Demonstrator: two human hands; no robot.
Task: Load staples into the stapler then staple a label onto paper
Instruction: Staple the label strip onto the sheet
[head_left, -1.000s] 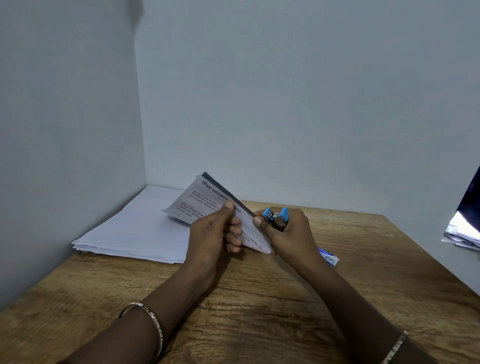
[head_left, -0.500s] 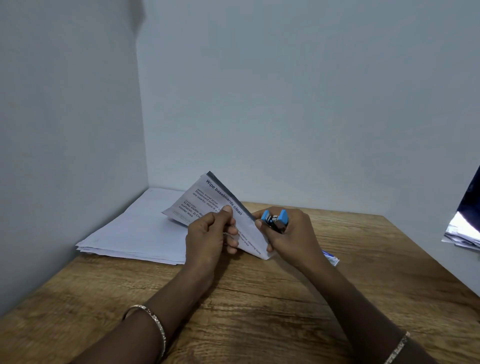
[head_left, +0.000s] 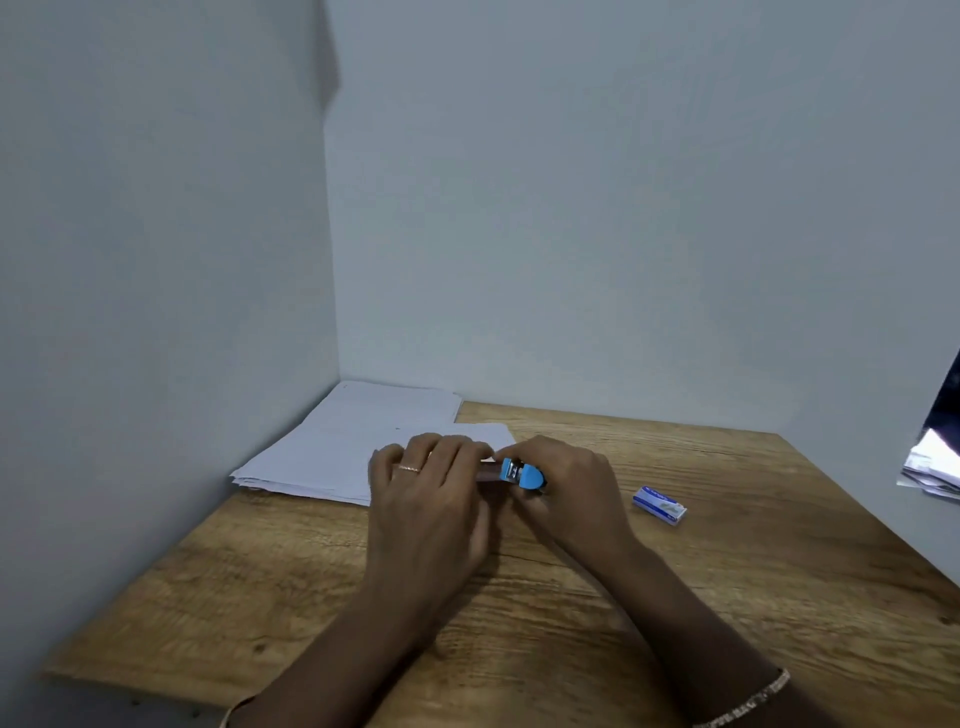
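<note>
My right hand (head_left: 574, 486) grips a small blue stapler (head_left: 523, 474), its jaw end pointing left toward my left hand. My left hand (head_left: 426, 486) lies palm down with curled fingers on a white sheet of paper (head_left: 491, 434), holding its near edge at the stapler's mouth. The sheet lies flat, partly on the paper stack (head_left: 332, 447) and partly on the wooden table (head_left: 727, 582). My hands hide the label and the spot where the stapler meets the paper. A blue and white staple box (head_left: 660, 505) lies on the table to the right of my right hand.
The paper stack sits in the back left corner against two grey walls. A pile of papers and something dark (head_left: 935, 462) juts in at the right edge. The table's left edge runs close to the left wall.
The printed sheet, held up and tilted before, now lies flat on the table. My left hand has turned palm down onto it. My view has shifted, and the staple box has come into plain sight.
</note>
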